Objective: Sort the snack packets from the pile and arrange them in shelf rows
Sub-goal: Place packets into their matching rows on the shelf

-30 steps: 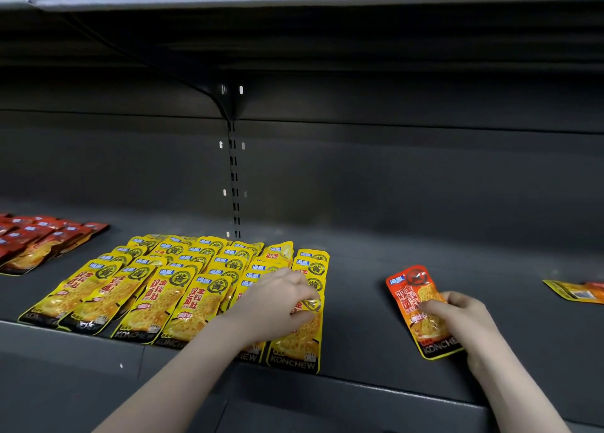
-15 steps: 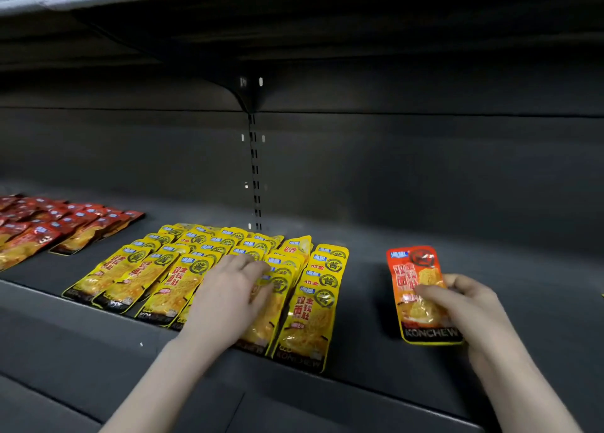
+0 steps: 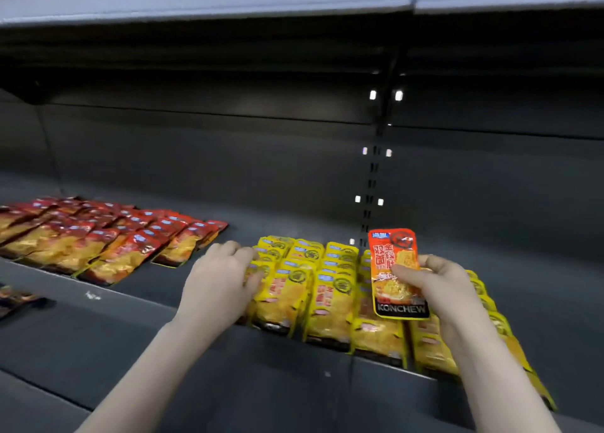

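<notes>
**Orange packet lifted, awaiting its row**

Dark grey metal makes up the long shelf, whose flat deck carries everything in view. On its left part lies a broad block of red-and-gold foil snack packets, overlapped in slanted rows that reach back toward the rear wall. Just right of that block, with a strip of bare deck between them, sit the yellow foil snack packets, ranged in neat overlapping columns out to the front lip.

Above the yellow columns the right hand holds one orange foil snack packet printed KONCHEW upright and clear of the shelf, thumb across its face and fingers curled behind its right edge. The left hand lies on the left edge of the yellow block, fingers bent loosely over the outermost column; whether it pinches a packet or only steadies the column cannot be told.

The step in hand looks like sorting: an orange packet has been singled out and needs a home. It matches neither the yellow rows beneath it nor, plainly, the red ones. The next move probably calls for carrying it to a bare stretch of deck and laying it flat, label up, square to the front lip.
</notes>
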`<state>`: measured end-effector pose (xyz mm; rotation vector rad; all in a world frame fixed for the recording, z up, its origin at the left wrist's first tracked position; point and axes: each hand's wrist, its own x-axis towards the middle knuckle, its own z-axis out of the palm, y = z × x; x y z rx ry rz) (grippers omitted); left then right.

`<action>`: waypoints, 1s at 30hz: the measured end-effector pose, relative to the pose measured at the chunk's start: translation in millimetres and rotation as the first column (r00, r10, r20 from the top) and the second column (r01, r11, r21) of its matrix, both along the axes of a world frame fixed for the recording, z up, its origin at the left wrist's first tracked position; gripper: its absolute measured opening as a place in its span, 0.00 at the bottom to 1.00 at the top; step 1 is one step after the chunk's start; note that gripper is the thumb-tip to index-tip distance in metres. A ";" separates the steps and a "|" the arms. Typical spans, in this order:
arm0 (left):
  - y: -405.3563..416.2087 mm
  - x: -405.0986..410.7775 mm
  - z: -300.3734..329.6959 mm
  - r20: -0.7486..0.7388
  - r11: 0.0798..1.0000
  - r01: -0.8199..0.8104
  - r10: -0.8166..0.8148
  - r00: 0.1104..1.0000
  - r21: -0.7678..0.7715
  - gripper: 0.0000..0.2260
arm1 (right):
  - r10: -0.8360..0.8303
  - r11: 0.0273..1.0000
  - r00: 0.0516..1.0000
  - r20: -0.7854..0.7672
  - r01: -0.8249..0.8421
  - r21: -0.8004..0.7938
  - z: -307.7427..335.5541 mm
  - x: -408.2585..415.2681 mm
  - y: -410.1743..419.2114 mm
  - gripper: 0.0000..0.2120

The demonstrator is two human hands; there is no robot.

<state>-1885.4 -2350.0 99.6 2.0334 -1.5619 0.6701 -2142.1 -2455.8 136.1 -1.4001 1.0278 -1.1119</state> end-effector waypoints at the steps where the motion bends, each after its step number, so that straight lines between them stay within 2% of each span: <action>1: 6.9 17.1 1.9 -0.008 1.000 0.002 -0.002 1.000 -0.006 0.15 | -0.003 1.000 1.000 0.008 0.003 0.010 0.5 19.3 6.6 0.05; 4: 22.6 66.0 4.5 -0.051 0.999 -0.002 0.000 0.999 -0.046 0.10 | -0.006 1.000 1.000 -0.012 0.006 0.030 0.0 73.3 21.9 0.04; 8: 32.3 120.7 1.8 -0.093 0.996 -0.015 0.007 0.996 -0.084 0.10 | 0.008 0.999 1.000 -0.028 -0.007 0.040 -1.3 135.2 33.3 0.09; 12: 28.2 174.5 -1.3 -0.098 0.995 -0.037 0.028 0.995 -0.089 0.11 | 0.081 0.996 0.997 -0.009 -0.081 0.044 -4.7 194.5 33.9 0.05; 19: 24.2 243.6 10.3 -0.116 0.990 -0.105 0.094 0.989 -0.091 0.11 | 0.187 0.980 0.982 0.040 -0.189 0.067 -10.5 290.3 33.3 0.08; 24: 11.7 275.2 15.8 -0.111 0.994 -0.004 -0.008 0.994 -0.106 0.10 | 0.209 0.972 0.977 -0.048 -0.203 0.116 -26.3 336.0 42.9 0.09; 30: 4.4 298.5 16.3 -0.169 0.991 0.096 -0.110 0.979 -0.089 0.09 | 0.090 0.986 0.983 -0.159 -0.065 0.154 -42.8 366.9 58.2 0.08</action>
